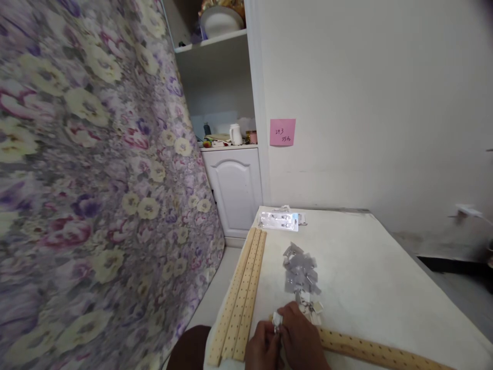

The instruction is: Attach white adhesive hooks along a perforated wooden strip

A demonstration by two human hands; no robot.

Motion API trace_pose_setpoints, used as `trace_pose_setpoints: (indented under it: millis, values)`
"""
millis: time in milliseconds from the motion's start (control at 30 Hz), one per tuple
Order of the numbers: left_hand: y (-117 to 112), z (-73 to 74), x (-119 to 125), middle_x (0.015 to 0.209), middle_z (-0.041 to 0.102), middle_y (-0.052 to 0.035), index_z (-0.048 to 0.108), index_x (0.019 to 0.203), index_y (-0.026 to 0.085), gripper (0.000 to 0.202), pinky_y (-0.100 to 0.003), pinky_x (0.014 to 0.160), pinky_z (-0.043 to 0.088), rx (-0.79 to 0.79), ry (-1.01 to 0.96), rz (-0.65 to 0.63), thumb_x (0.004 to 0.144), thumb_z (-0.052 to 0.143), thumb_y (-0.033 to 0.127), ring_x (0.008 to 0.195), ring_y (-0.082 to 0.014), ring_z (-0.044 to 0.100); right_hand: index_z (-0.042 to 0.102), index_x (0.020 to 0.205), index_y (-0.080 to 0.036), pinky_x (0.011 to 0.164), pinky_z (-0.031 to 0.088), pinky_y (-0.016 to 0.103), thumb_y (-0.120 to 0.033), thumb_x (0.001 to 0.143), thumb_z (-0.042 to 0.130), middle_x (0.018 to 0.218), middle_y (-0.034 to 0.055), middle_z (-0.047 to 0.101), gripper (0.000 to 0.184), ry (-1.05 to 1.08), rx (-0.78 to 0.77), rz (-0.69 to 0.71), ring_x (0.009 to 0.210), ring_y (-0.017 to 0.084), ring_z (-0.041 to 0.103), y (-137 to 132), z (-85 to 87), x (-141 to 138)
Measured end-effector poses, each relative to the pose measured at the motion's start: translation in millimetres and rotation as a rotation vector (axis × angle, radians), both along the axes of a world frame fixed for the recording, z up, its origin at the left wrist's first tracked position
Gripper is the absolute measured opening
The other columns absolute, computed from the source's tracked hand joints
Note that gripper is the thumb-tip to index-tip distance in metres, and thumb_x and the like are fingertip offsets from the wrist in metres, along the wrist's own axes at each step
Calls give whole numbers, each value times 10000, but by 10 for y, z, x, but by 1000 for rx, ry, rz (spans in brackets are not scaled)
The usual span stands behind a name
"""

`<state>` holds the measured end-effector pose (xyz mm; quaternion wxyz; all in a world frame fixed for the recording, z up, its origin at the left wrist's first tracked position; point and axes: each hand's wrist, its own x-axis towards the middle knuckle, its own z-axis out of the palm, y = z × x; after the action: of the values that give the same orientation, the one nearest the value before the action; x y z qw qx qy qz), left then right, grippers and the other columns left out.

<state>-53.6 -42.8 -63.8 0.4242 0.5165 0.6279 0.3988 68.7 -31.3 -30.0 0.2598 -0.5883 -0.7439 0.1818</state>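
Note:
Low in the head view my two hands meet over the near part of the table. Closed fingers of my left hand [263, 347] pinch a small white card [277, 319] with a small shiny metal piece at its lower edge. From the other side my right hand [302, 336] is also closed on it. Beneath and right of my right hand runs a wooden strip with rows of holes [365, 347]. Just beyond my fingers lie several small white cards [310, 306] with metal bits, beside a pile of small grey translucent packets [301, 270].
Perforated wooden strips [242, 298] lie along the left edge of the white table [385, 288]. Clear packaging with small metal pieces [278, 221] rests at the far end. A floral curtain [115, 205] hangs left; a white cabinet [233, 190] stands behind.

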Motion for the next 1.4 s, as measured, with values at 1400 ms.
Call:
trace_pose_setpoints:
  millis: [1400]
  values:
    - [19,-208,-131,867,707,-86,661,964,188,357,-292,732,523,423,251,26,827,474,460,781,-201,656,595,1028,-249,782,436,237,-144,800,437,1046,37,632,297,19,72,-28,905,154,622,22,-99,1]
